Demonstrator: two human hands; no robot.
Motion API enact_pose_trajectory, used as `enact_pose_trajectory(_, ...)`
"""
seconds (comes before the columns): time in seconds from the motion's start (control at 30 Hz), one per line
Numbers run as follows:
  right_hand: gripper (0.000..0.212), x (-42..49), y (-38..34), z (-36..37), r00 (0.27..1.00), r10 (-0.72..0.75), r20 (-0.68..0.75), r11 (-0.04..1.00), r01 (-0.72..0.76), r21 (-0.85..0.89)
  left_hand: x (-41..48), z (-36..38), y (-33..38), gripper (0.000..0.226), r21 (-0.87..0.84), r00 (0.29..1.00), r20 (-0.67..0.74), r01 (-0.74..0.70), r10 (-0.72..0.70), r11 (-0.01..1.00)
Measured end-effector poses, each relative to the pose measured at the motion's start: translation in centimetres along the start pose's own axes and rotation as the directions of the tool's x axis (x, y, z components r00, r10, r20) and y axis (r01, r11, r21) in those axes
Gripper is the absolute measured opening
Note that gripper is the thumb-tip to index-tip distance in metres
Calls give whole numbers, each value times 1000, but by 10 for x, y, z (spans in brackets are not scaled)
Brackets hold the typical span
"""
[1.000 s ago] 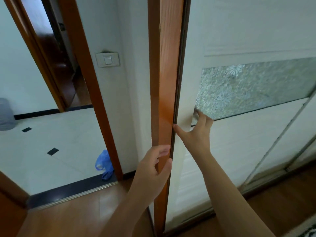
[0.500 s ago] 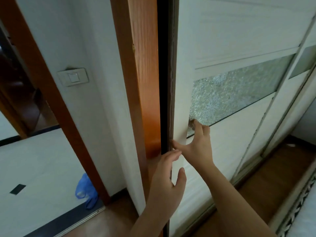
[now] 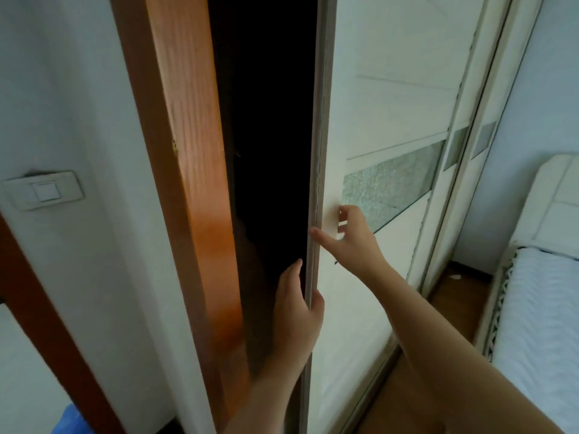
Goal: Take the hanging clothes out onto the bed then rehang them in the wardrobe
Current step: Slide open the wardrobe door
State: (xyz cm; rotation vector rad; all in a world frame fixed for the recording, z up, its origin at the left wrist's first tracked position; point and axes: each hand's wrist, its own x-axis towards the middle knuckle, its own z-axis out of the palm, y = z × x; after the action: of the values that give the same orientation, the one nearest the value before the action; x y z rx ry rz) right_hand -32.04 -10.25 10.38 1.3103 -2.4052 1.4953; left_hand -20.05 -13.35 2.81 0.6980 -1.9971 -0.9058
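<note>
The wardrobe's white sliding door (image 3: 385,114) with a frosted glass band stands partly slid right, leaving a dark gap (image 3: 269,136) beside the wooden side panel (image 3: 188,151). My left hand (image 3: 297,311) wraps around the door's left edge, fingers inside the gap and thumb on the front. My right hand (image 3: 351,236) presses flat on the door face higher up, thumb at the edge. The inside is too dark to see any clothes. The bed (image 3: 539,308) with a white cover lies at the right.
A light switch (image 3: 44,191) sits on the white wall at the left. A brown door frame (image 3: 50,333) runs down the lower left, with something blue (image 3: 70,421) at its foot. Further sliding doors (image 3: 460,170) and wooden floor (image 3: 451,296) lie between wardrobe and bed.
The sliding door has moved right, widening a thin slit into a broad dark gap. My left hand went from the wooden panel to gripping the door's edge. My view turned right; the bed appeared.
</note>
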Motion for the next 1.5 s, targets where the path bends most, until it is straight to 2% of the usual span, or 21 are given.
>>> enact_pose_trajectory(0.13,64,38,-14,-9,999,38,20,989,-35,-144,33,24,0,59,-40,1000,-16,3,-3,999)
enact_pose_trajectory(0.27,66,59,-2,-12,997,62,46,992,-56,-116,69,55,1,66,-103,999,-31,-17,14,995)
enact_pose_trajectory(0.4,65,77,18,-22,996,50,73,993,-42,-111,99,86,-2,58,-144,999,-31,16,-21,989)
enact_pose_trajectory(0.7,58,147,94,-61,999,29,46,997,-26,-68,160,175,6,48,-71,998,-1,-69,69,995)
enact_pose_trajectory(0.9,56,205,156,-91,1000,9,22,995,-7,-99,203,245,21,78,-58,996,-21,-88,87,994)
enact_pose_trajectory(1.07,57,241,185,-108,1000,9,28,993,-6,-119,231,283,30,67,-105,999,27,-40,44,994)
enact_pose_trajectory(1.13,57,278,227,-134,999,27,19,992,-25,-125,255,335,43,79,-99,997,68,-29,36,995)
enact_pose_trajectory(1.17,57,283,231,-135,999,28,16,991,-25,-130,261,336,42,83,-50,999,39,-36,38,998)
enact_pose_trajectory(1.23,55,292,237,-141,1000,26,1,992,-26,-125,272,343,41,74,15,997,62,-40,39,999)
enact_pose_trajectory(1.3,54,333,276,-169,1000,22,-21,992,-25,-123,296,393,56,63,5,996,76,-37,36,999)
enact_pose_trajectory(1.37,53,343,282,-173,999,42,-22,993,-44,-110,311,398,55,51,0,997,80,-11,11,1000)
enact_pose_trajectory(1.5,53,365,303,-189,999,41,-33,994,-44,-99,332,429,62,44,3,998,66,-20,20,1000)
